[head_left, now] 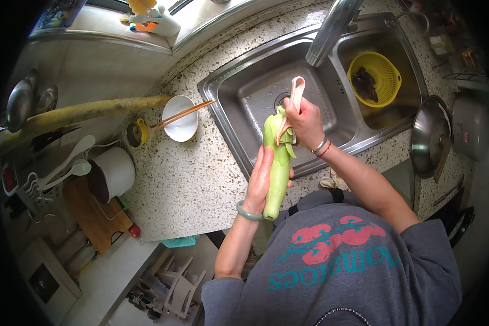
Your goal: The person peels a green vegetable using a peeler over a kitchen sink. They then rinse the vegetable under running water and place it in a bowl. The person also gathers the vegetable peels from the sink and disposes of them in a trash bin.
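Held lengthwise over the front edge of the left sink basin (255, 103) is a long pale green squash (279, 179). My left hand (259, 175) wraps round its lower half from the left, with fingertips showing on the right side. Closed in my right hand (308, 126) is a pink peeler (298, 88), its looped handle pointing away from me. The peeler's head rests against the squash's upper part, where strips of green peel (289, 148) hang loose. My right fingers partly hide the blade.
A metal faucet (331, 32) reaches over the sink. In the right basin sits a yellow colander (395, 84) with dark pieces inside. On the left counter stand a white bowl (180, 131) with chopsticks (186, 114) across it, a yellow cup (142, 133) and a white pot (118, 171).
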